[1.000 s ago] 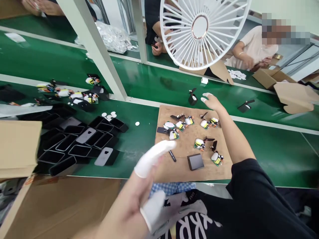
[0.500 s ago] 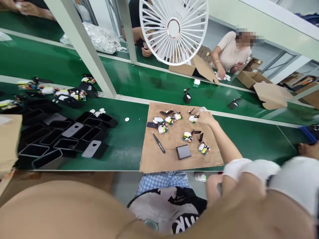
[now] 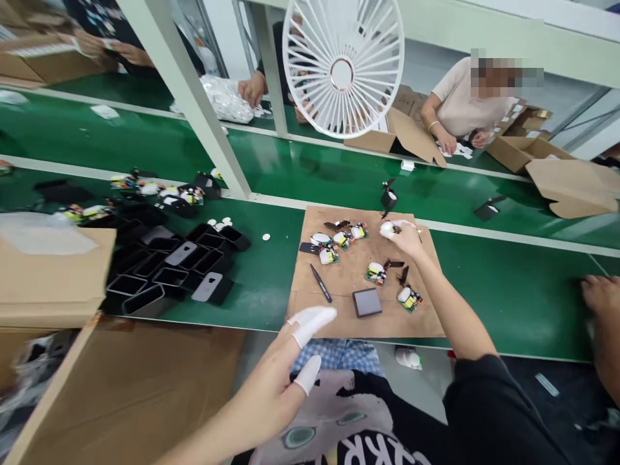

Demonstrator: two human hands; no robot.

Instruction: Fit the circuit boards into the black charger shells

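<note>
My right hand point(image 3: 405, 240), with white finger covers, is closed around a small circuit board assembly point(image 3: 396, 228) at the back right of the cardboard sheet point(image 3: 334, 303); my fingers hide most of it. Over the front edge of the sheet, my left hand point(image 3: 290, 365) is open with nothing in it, its thumb apart from the covered fingers. On the cardboard lie several more board assemblies point(image 3: 376, 272) with white and yellow parts, some with black pieces attached. Between my hands are a black pen-like tool point(image 3: 320, 282) and a grey block with dark sides point(image 3: 367, 302).
Black rectangular housings point(image 3: 169, 276) crowd the green bench to the left, beside white discs point(image 3: 220, 223). A white fan point(image 3: 341, 74) hangs ahead near a slanted post point(image 3: 194, 97). Co-workers sit across the bench; another person's hand point(image 3: 600, 294) rests at right.
My left hand has come into view over the cardboard's front edge. The board assembly near my right hand is now off the cardboard in its fingers. The view has shifted left.
</note>
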